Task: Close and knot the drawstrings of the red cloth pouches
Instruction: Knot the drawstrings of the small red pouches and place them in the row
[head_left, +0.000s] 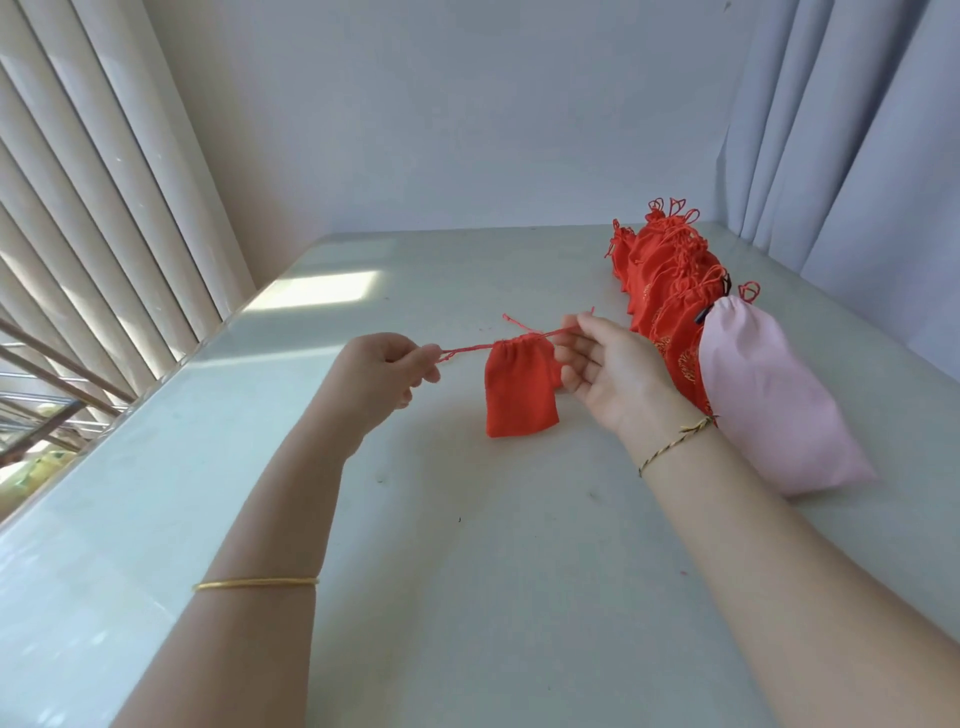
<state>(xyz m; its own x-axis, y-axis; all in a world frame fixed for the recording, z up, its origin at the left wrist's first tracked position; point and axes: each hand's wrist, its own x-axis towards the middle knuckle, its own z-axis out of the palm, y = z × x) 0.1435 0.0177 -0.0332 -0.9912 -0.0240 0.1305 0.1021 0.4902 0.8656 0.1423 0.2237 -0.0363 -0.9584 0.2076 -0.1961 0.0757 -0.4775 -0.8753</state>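
Both hands pinched the drawstring ends: left hand (382, 371) and right hand (605, 371) held apart, the red pouch (519, 392) hanging gathered between them above the table (467, 545), near the pouch pile (670, 280).

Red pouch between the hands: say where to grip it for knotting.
Pinch the two drawstring ends close beside the gathered mouth, one from each side. They stretch out sideways there, while the cloth below is slack.
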